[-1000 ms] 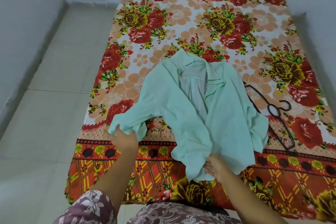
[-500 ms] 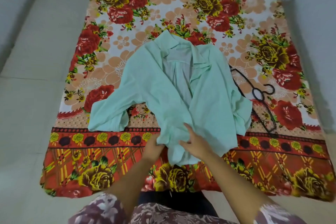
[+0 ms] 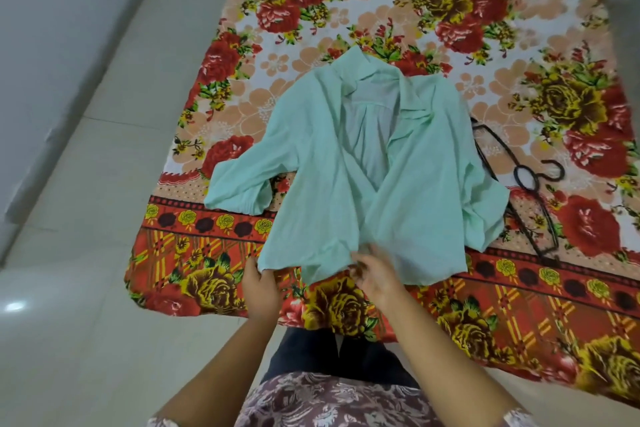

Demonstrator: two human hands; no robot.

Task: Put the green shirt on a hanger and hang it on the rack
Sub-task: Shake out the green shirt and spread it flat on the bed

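Observation:
The mint-green shirt lies front-up and unbuttoned on the bed, collar at the far end, hem toward me. My left hand pinches the hem's left corner. At the middle of the hem, my right hand has its fingers curled on the cloth's edge. A black hanger lies flat on the bed just right of the shirt, partly under its right sleeve, hook pointing right. No rack is in view.
The bed carries a red and orange floral bedsheet that hangs over the near edge. Pale floor tiles and a grey wall run along the left. My legs stand against the bed's near edge.
My left hand left the left sleeve cuff and came to the hem's left corner. The bunched hem is now spread wider between both hands. The view has shifted left.

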